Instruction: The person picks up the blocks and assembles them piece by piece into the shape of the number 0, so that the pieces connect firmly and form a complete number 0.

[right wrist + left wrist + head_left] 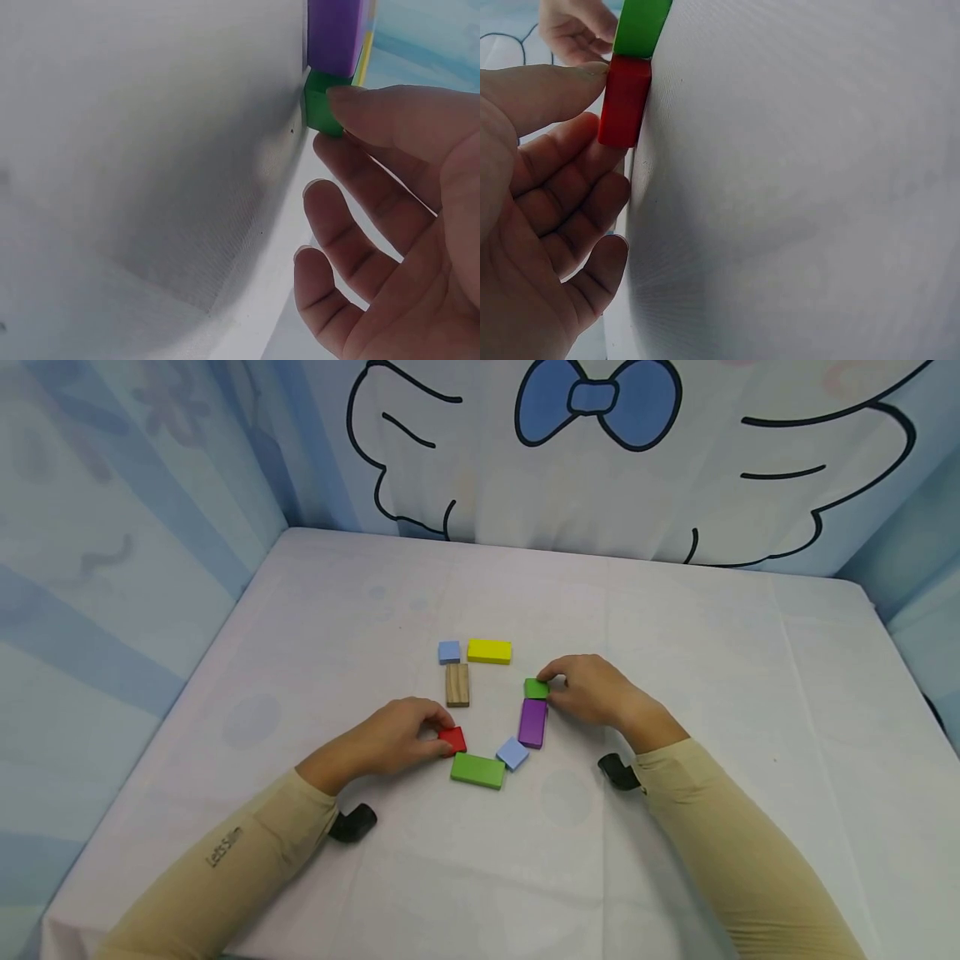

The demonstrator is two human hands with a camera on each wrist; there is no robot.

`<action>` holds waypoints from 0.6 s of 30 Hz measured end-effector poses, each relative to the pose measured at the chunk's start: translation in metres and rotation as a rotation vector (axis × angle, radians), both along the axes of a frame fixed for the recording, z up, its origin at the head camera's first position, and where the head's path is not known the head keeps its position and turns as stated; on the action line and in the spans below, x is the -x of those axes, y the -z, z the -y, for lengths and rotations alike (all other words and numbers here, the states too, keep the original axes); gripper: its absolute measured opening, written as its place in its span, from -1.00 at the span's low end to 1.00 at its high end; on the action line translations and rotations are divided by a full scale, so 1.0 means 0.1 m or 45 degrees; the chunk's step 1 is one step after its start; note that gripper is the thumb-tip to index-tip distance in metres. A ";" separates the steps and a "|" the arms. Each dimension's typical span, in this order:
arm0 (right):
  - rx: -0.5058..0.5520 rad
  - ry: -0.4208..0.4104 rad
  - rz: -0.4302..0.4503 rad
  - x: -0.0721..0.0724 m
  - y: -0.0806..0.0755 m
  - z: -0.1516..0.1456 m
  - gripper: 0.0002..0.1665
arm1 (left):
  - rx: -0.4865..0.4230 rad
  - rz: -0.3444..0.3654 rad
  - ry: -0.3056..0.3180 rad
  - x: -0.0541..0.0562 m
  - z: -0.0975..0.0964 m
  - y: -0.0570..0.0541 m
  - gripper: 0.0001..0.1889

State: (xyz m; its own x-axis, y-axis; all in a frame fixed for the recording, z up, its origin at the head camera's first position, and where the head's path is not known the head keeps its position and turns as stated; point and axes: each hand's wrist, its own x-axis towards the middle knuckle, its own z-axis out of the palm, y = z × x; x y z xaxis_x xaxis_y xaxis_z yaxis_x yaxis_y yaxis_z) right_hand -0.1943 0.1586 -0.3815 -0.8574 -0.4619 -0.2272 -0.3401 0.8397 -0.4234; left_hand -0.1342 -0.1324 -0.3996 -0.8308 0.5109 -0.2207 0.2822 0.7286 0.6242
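Note:
My left hand (pixel 390 737) pinches a small red block (pixel 453 741) between thumb and fingers, at the left end of a long green block (pixel 477 771). In the left wrist view the red block (pixel 625 101) meets the green block's end. My right hand (pixel 596 691) pinches a small green block (pixel 536 688) at the far end of a purple block (pixel 532 723). In the right wrist view the thumb lies on this small green block (pixel 322 105), right against the purple one. A tilted small blue block (pixel 512 754) sits between the purple and long green blocks.
Farther back, a small blue block (pixel 449 652) stands beside a long yellow block (pixel 489 651), with a wood-grain block (pixel 457 685) in front of it. All the blocks form a rough ring on the white-covered table (pixel 345 610). Patterned curtains (pixel 480 477) hang behind.

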 end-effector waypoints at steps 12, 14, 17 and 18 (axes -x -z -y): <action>0.005 0.017 0.013 -0.01 0.01 0.00 -0.55 | -0.005 0.002 0.006 0.01 0.00 0.00 -0.68; 0.004 0.022 0.015 -0.01 0.02 0.00 -0.54 | -0.002 0.000 0.006 0.01 -0.01 0.01 -0.68; 0.008 0.024 0.017 -0.01 0.03 0.00 -0.53 | -0.005 0.004 0.003 0.01 -0.01 0.00 -0.68; 0.009 0.024 0.017 -0.01 0.03 0.00 -0.53 | -0.006 0.005 0.002 0.00 -0.01 0.00 -0.68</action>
